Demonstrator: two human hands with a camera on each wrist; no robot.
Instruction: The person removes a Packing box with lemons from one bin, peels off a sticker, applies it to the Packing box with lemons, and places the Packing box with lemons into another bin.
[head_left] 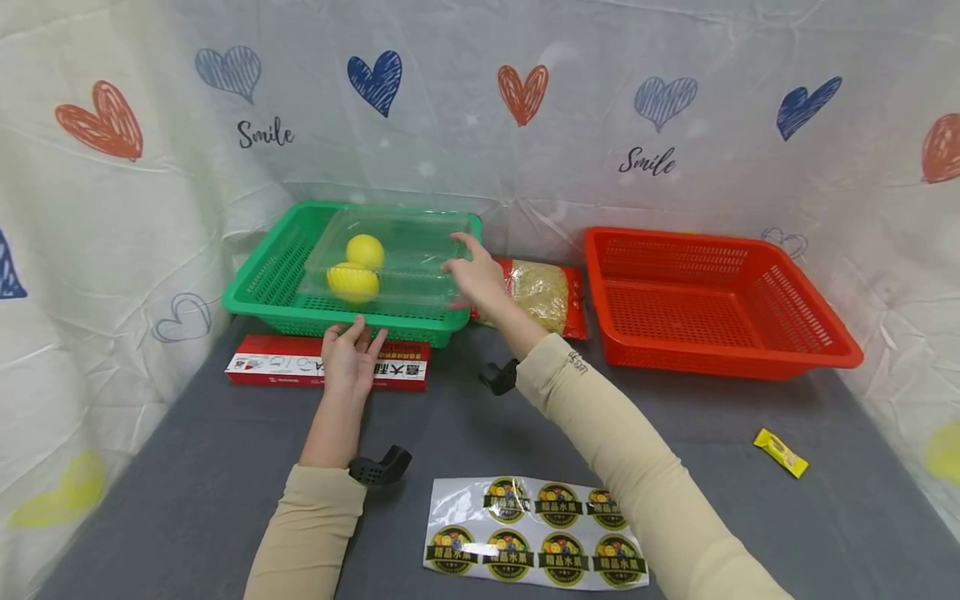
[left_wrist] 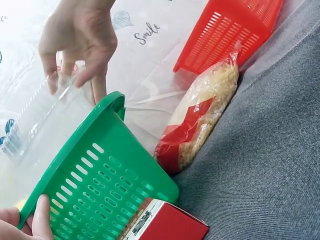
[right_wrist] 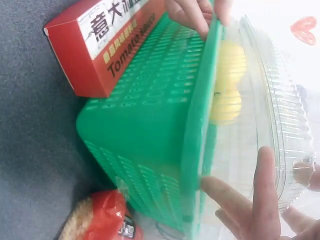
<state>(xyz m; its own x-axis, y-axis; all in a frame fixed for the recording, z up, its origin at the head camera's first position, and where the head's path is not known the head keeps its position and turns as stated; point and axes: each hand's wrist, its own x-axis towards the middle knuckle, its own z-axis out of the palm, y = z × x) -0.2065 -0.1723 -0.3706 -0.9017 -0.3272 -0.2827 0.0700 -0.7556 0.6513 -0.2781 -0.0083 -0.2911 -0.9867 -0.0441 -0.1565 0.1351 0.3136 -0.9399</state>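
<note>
A clear plastic box (head_left: 420, 250) with ribbed sides sits at the top of the green basket (head_left: 258, 300). Two round yellow fruits (head_left: 365, 250) show through the plastic, toward its left half. My right hand (head_left: 477, 273) holds the box's right end, with fingers and thumb about its edge; one finger (right_wrist: 222, 192) reaches the basket's rim. At the basket's front rim, my left hand (head_left: 351, 354) pinches the green edge, its thumb (left_wrist: 43, 217) on the outer wall. Beneath that hand lies a red and white carton (head_left: 277, 361) with "Tomato sauce" lettering.
Right of the green basket lies a red and clear bag (head_left: 542, 296) of pale dry food. A red basket (head_left: 720, 358) stands at the back right. In front lies a sheet of round fruit stickers (head_left: 536, 533); a small yellow packet (head_left: 781, 452) is at the right. Patterned cloth hangs behind.
</note>
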